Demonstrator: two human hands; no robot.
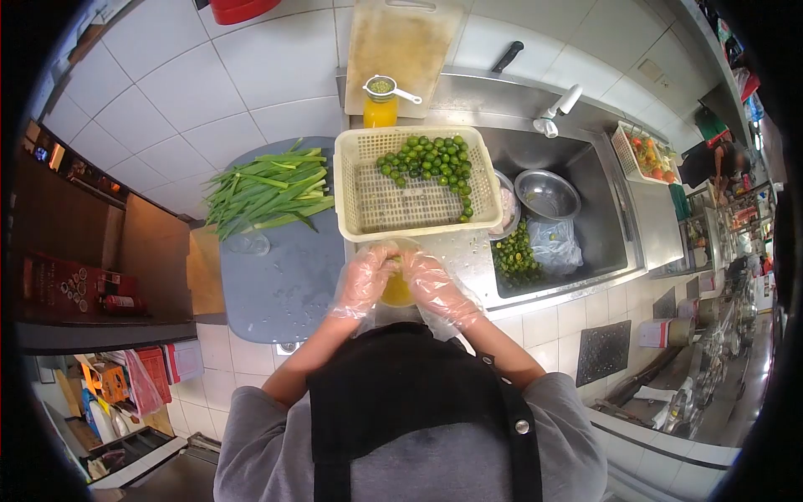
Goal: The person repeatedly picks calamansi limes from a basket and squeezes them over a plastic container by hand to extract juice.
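Note:
My left hand [367,279] and my right hand [432,283], both in loose clear plastic gloves, come together over a round container [397,293] of yellow liquid near the counter's front edge. The fingers of both are closed and meet above its rim; whatever is pinched between them is hidden. Just beyond them stands a cream plastic basket [351,213] with small round green citrus fruits [435,161] heaped toward its back and right. Behind the basket is a jar of orange-yellow juice [381,114] with a small white-handled strainer [382,86] across its mouth.
Left, long green leaves [272,184] and a clear glass [249,243] lie on a grey board [280,289]. The sink [598,251] at right holds cut green fruit pieces [519,258], a plastic bag [554,247] and a metal bowl [548,195]. A cutting board [401,42] leans behind.

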